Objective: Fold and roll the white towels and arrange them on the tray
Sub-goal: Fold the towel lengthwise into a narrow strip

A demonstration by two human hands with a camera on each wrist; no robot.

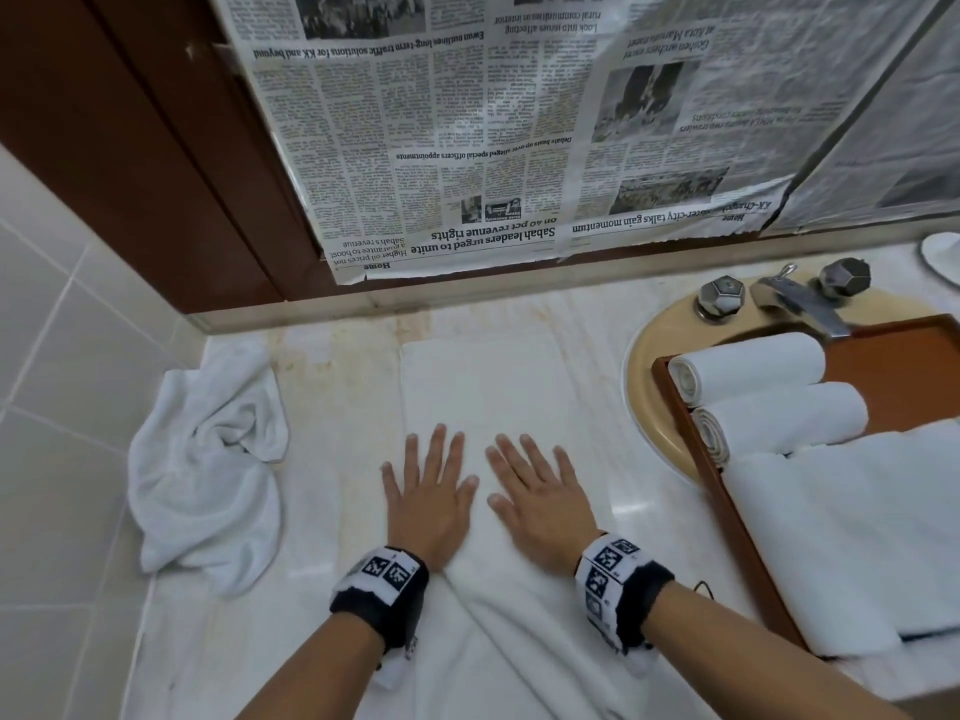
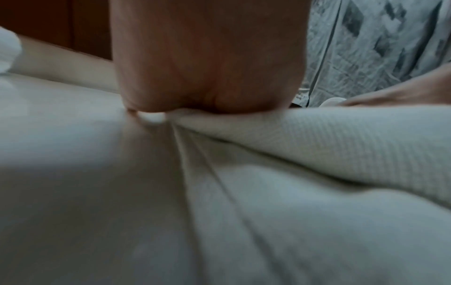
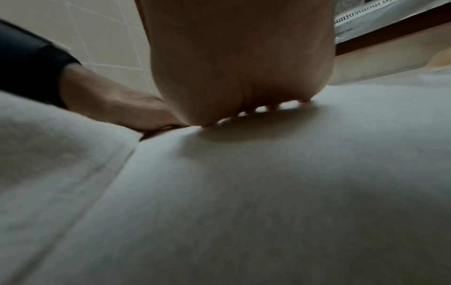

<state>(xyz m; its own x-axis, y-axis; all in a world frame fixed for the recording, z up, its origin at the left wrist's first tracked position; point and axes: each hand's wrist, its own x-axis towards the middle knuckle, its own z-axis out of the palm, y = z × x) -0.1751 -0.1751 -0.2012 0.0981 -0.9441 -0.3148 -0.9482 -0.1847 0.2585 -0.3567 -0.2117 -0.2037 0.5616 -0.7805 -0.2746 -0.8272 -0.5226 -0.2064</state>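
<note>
My arms were bare; each wrist wore a black fuzzy band (image 1: 382, 597) carrying white blocks printed with black square markers (image 1: 608, 566).

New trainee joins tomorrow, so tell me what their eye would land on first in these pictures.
First, the left hand and right hand pressed flat, side by side, on the folded white towel on the counter. Then the upside-down newspaper covering the wall behind, and two rolled towels in the wooden tray over the sink.
</note>
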